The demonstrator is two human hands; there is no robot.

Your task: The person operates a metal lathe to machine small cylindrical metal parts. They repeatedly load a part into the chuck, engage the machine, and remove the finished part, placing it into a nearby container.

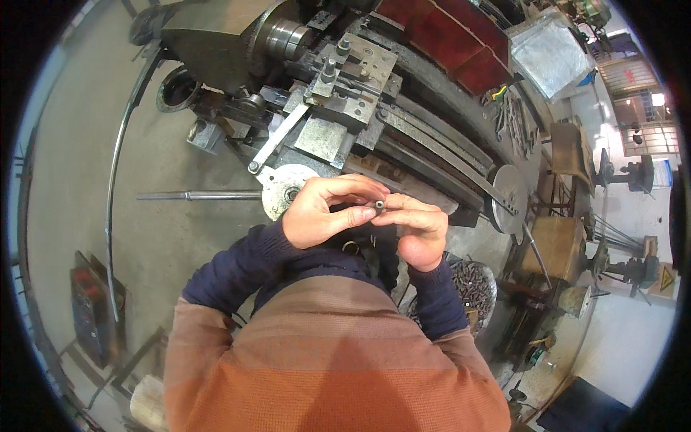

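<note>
Close in front of my body, both hands meet at a small metal sleeve (pixel 379 205) with a dark round hole in its end. My left hand (pixel 327 209) pinches it between thumb and fingertips from the left. From the right, the fingers of my right hand (pixel 417 223) close on the same piece. The fingers cover most of its length. Just beyond my hands stands a lathe, with its tool post (pixel 345 75) and a flat metal handle bar (pixel 279 137). A round pale handwheel disc (pixel 286 189) sits beside my left wrist.
A lathe chuck (pixel 288 37) is at the upper left. A long rod (pixel 198 195) sticks out leftward from the handwheel, and a bent pole (pixel 119 187) stands further left. At my right elbow is a container of many small metal parts (pixel 471 291). Another handwheel (pixel 508 194) lies right.
</note>
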